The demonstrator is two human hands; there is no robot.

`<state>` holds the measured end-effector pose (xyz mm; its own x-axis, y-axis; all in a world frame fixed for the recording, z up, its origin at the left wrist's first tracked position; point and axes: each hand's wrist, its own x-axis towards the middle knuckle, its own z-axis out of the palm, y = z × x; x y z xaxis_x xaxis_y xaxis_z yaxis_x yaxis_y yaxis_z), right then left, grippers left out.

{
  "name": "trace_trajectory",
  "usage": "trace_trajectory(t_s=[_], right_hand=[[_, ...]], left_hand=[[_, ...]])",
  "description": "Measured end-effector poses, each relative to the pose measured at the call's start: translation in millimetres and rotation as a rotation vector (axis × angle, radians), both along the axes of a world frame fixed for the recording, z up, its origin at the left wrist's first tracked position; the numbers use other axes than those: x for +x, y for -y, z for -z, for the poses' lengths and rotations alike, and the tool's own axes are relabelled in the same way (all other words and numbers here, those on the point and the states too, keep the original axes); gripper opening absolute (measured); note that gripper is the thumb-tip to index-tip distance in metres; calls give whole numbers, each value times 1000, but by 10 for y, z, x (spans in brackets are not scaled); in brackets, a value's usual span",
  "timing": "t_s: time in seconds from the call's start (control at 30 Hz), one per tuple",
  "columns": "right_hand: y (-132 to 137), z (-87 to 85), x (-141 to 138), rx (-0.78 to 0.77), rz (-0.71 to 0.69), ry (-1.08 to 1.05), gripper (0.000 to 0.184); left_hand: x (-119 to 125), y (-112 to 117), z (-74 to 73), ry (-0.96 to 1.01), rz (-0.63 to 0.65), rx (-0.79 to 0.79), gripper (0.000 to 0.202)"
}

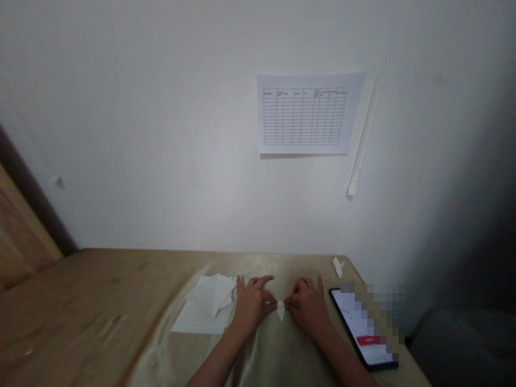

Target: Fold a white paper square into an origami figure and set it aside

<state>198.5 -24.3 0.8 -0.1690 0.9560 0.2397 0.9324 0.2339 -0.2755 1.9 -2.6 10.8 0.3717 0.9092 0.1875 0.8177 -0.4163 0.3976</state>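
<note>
Low in the frame, just right of centre, there it was: the small folded paper (281,312), long axis pointing down-frame, narrow tip lowest! The left hand (250,302) had its grip pinched on the upper left side, the right hand (308,303) on the upper right, neither nearer. Farther up-frame, another folded piece (338,267) lay near the desk (121,290) edge.

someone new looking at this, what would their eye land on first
Probably the printed grid sheet, on the pale wall right of centre. Below it, the left hand and right hand pinch a small folded white paper between their fingers. A phone with a lit screen lies right of the right hand, and white sheets lie left of the left hand.
</note>
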Motion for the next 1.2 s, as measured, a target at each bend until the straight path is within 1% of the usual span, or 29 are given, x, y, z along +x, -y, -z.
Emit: trace_trajectory(t_s=[0.23,0.37,0.6,0.7,0.87,1.0,1.2], right_hand=[[23,-17,-13,1,28,6,11],[24,-19,13,-8,5,10,10],[12,63,41,-3,-2,-49,11],[16,88,38,-2,-48,-82,17],[4,111,26,-26,-91,-84,26],[-17,137,30,-35,-102,-107,23],[-20,126,31,9,-62,-107,18]], left_hand=[[4,22,-7,10,-35,12,5],[1,33,-2,8,-47,2,2],[-6,12,33,41,-77,-47,3],[-8,7,48,56,-57,-38,10],[-16,-4,75,41,17,-37,13],[-8,0,46,19,27,-54,12],[15,9,-17,-3,18,-9,10]])
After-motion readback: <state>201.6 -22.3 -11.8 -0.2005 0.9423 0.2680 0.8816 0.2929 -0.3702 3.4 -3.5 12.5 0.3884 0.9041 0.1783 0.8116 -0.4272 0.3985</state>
